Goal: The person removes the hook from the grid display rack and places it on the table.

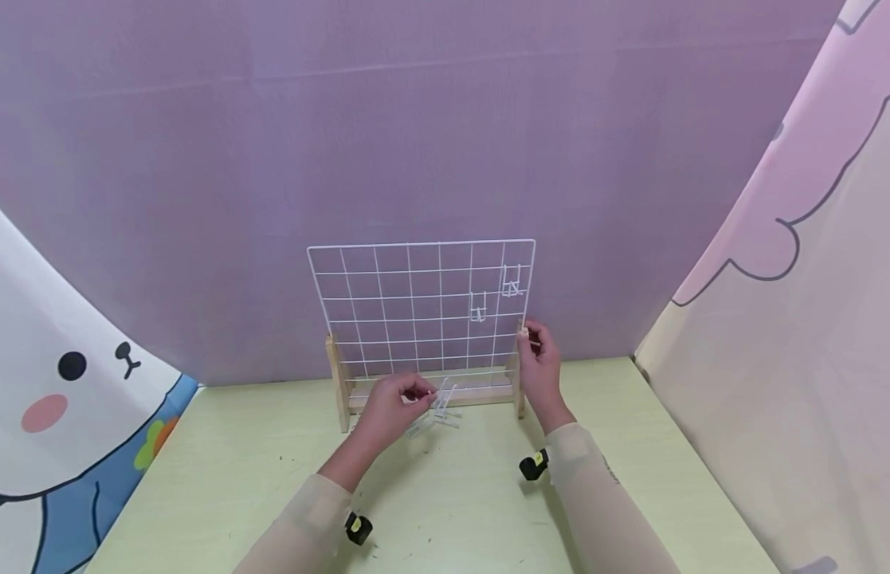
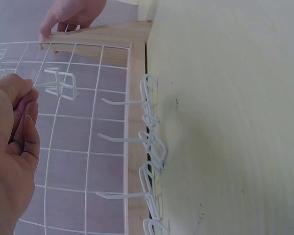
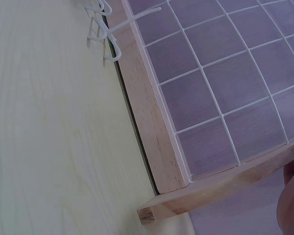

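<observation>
A white wire grid panel (image 1: pixel 394 299) stands upright in a wooden base (image 2: pixel 135 117). My left hand (image 1: pixel 394 408) pinches the straight prong of a white wire hook (image 2: pixel 68 84) between thumb and fingertips, its squared end pointing away in front of the grid. On the right, my right hand (image 1: pixel 541 368) grips the wooden side post (image 1: pixel 517 375), fingers curled at its upper end. Two more hooks, an upper hook (image 1: pixel 511 283) and a lower hook (image 1: pixel 477 308), hang on the panel's right part. Only a bit of the right hand shows in the right wrist view.
Several loose wire hooks (image 2: pixel 149 142) lie along the front of the base bar, prongs towards the grid. Behind the stand rises a purple cloth backdrop (image 1: pixel 272 159). Patterned cloths border the pale wooden table (image 1: pixel 459 510) at left and right.
</observation>
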`<state>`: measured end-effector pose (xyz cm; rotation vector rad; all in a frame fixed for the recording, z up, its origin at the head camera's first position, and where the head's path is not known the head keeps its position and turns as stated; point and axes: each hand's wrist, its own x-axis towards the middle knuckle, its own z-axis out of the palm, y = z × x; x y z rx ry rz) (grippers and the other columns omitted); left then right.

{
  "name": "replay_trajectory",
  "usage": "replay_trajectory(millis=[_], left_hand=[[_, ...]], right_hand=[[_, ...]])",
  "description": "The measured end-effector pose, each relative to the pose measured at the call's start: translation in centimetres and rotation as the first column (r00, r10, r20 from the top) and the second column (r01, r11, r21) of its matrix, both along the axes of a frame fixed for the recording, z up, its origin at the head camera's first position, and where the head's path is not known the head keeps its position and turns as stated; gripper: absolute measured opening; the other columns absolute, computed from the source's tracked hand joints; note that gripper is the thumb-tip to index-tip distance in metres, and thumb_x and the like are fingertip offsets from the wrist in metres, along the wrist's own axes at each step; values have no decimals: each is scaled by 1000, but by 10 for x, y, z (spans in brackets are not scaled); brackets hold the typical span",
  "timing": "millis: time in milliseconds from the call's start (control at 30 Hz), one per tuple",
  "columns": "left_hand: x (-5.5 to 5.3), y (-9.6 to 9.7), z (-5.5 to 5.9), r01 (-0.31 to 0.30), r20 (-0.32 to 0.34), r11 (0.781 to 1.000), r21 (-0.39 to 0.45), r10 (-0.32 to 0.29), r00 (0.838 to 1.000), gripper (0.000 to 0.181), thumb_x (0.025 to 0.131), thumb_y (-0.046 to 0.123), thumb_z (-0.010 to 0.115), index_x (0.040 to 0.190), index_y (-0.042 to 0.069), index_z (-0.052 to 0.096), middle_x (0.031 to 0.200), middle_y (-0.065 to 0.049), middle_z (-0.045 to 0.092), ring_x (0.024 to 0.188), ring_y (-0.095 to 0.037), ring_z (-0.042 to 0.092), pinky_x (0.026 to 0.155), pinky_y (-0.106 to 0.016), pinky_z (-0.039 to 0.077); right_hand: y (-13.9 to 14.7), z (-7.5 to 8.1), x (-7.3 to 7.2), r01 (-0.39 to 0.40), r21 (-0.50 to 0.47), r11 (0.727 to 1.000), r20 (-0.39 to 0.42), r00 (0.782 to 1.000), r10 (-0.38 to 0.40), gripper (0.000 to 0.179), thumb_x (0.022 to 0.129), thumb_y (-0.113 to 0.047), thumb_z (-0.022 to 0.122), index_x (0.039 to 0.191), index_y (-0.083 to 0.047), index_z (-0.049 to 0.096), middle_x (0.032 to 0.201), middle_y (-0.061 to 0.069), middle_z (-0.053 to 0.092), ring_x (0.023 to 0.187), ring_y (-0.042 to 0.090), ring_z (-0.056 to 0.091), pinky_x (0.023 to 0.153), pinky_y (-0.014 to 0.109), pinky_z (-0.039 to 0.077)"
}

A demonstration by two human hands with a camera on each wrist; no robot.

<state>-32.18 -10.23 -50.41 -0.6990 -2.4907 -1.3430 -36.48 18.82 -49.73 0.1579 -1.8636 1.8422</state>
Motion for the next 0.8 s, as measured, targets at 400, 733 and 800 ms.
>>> replay_trajectory(millis=[400, 733, 800], left_hand=[[2, -5, -9, 16, 14, 1000, -8, -16, 1000, 4, 99, 10, 85, 99, 11, 81, 94, 9, 77, 87, -9, 70, 79, -28, 63], [6, -8, -17, 1, 21, 999, -45, 0, 1000, 10, 98, 7, 85, 97, 16, 82, 95, 3, 78, 86, -6, 69, 80, -28, 62], [6, -8, -19, -3, 23, 999, -50, 4, 1000, 12, 97, 6, 85, 97, 18, 82, 94, 4, 78, 86, -6, 69, 81, -28, 62]], right_hand=[[7, -23, -22, 5, -5, 1000, -7, 1000, -5, 28, 115, -8, 58, 138, 5, 62, 132, 32, 62, 106, 25, 56, 87, 21, 51], [7, -25, -21, 19, 10, 1000, -26, 999, -19, 25, 114, -11, 60, 137, -1, 65, 125, 18, 64, 105, 23, 58, 87, 23, 52], [7, -25, -21, 19, 5, 1000, -28, 999, -18, 25, 114, -10, 60, 137, 0, 65, 125, 21, 64, 105, 24, 57, 86, 23, 52]])
